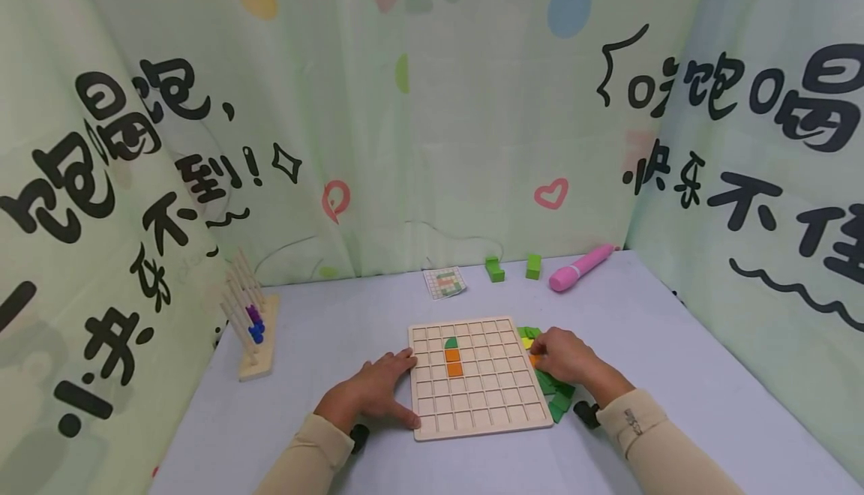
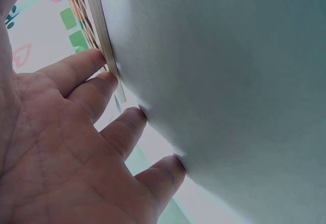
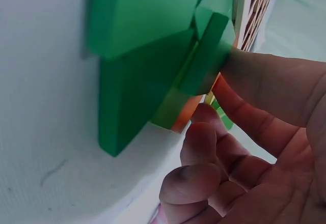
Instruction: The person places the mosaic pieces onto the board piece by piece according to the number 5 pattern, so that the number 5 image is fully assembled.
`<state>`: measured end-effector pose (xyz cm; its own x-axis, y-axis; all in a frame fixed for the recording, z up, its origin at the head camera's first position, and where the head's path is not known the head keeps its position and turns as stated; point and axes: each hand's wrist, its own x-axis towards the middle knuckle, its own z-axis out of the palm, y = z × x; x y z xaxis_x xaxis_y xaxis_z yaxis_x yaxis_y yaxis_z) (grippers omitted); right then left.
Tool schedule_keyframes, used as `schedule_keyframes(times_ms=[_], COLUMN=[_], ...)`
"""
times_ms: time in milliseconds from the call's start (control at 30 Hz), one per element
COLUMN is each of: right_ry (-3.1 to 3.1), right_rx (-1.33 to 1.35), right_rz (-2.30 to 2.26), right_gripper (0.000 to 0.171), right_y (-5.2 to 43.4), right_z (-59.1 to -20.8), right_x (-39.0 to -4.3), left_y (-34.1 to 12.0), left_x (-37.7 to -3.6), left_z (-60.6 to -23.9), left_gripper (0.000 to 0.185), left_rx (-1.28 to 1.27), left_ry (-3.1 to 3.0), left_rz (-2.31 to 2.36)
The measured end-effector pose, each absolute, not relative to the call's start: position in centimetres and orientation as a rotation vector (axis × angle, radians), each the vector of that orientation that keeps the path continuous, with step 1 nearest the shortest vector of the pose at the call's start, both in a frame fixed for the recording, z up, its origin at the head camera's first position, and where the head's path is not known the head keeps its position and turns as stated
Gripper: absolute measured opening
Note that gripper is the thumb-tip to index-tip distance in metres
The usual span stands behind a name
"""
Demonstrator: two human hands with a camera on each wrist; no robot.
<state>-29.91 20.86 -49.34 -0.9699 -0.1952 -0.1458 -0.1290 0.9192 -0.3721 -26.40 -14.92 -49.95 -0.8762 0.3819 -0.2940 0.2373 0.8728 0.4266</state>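
While the left hand [image 1: 367, 397] lies flat, fingers straight, against the left edge of the square wooden grid board [image 1: 481, 376], the right hand [image 1: 563, 356] pinches an orange block [image 3: 184, 117] among green wooden blocks [image 1: 555, 394] beside the board's right edge.

A pink pen-shaped device [image 1: 580, 268] lay at the table's far edge, near two green blocks [image 1: 495, 269] and a small gridded pattern card [image 1: 445, 283]. A wooden peg rack [image 1: 253, 328] with purple beads stood at the left. Printed curtains [image 1: 432, 105] enclosed the lavender table [image 1: 675, 375].
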Motion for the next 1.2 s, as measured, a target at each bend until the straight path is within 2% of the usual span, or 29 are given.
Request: schedule_keyframes(times_ms=[200,533,800,1200], right_ry=[2.902,2.897,2.846,2.748], right_rx=[-0.257,-0.281,-0.280,-0.409], right_rz=[-0.521,-0.661,-0.863,-1.074], right_gripper=[0.010,0.014,0.006,0.006], right_y=[20.7,21.2,21.7,18.4], right_z=[-49.0,-49.1,-47.9,-48.2], right_x=[-30.0,-29.4,-29.7,-30.1], left_y=[-15.0,-15.0,-15.1,-15.1], left_x=[-26.3,-26.4,-26.5,-26.5], left_z=[-49.8,-50.2,-50.2,-50.0], left_gripper=[0.108,0.109,0.109,0.108], left_rx=[0.453,0.478,0.476,0.484], left_ry=[2.666,2.665,2.672,2.664], left_rz=[0.553,0.559,0.555,0.573])
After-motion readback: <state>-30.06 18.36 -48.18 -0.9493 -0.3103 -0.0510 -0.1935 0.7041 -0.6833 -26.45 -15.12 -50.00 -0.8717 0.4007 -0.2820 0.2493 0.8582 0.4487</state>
